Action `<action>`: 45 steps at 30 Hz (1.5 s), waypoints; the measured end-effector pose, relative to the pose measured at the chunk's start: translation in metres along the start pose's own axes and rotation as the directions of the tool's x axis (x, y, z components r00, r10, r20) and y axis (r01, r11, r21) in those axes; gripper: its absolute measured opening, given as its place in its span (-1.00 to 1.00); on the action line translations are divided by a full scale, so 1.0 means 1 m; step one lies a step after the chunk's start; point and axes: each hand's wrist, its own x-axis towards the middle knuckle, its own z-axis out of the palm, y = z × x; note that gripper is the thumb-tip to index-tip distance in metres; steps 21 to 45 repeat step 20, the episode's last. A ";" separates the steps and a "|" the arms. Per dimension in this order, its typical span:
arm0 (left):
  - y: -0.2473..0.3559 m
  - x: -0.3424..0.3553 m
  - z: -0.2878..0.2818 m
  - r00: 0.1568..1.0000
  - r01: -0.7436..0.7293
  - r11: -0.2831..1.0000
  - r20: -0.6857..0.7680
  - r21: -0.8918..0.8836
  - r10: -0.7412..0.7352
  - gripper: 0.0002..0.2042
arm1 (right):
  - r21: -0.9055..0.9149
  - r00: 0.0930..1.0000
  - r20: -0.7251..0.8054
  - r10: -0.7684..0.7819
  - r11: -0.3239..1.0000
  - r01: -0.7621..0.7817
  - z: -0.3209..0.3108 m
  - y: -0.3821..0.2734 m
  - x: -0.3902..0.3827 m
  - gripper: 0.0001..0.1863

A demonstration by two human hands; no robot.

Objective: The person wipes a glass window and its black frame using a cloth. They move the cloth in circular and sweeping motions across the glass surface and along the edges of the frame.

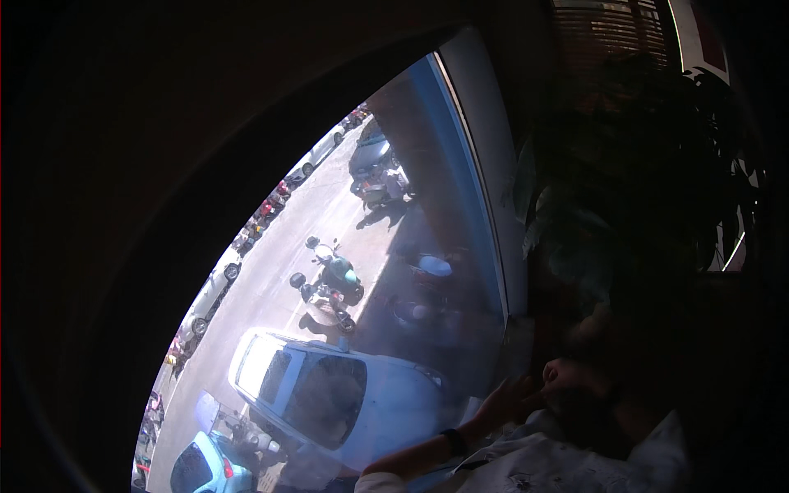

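Low at the right, my two hands meet in deep shade in front of a pale shirt [567,464]. My left hand [514,398] comes in from the lower edge, with a black wristband [453,442] on its wrist. Its fingers look stretched out toward the other hand. Next to it, my right hand [569,374] is curled closed, and its fingers are partly lost in the dark. The hands are close together or touching; I cannot tell which. Whether anything lies inside the right hand is hidden.
A large window with a white frame [481,164] stands at my left. Through it show a white car [329,394], a light-blue car [201,464], motor scooters [325,300] and a sunlit street [271,287]. A leafy plant [625,181] and slatted blinds [612,33] are at the right.
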 end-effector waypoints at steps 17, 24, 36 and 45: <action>-0.070 0.035 -0.011 0.778 0.628 0.741 -0.214 0.237 -0.591 -0.40 | -0.191 0.814 0.137 -0.564 0.791 0.581 -0.098 -0.080 0.142 -0.62; -0.079 0.035 -0.002 0.788 0.608 0.726 -0.131 0.322 -0.602 -0.35 | -0.048 0.924 0.169 -0.343 0.933 0.356 -0.097 -0.094 0.167 -0.49; -0.079 0.035 -0.002 0.788 0.608 0.726 -0.131 0.322 -0.602 -0.35 | -0.048 0.924 0.169 -0.343 0.933 0.356 -0.097 -0.094 0.167 -0.49; -0.079 0.035 -0.002 0.788 0.608 0.726 -0.131 0.322 -0.602 -0.35 | -0.048 0.924 0.169 -0.343 0.933 0.356 -0.097 -0.094 0.167 -0.49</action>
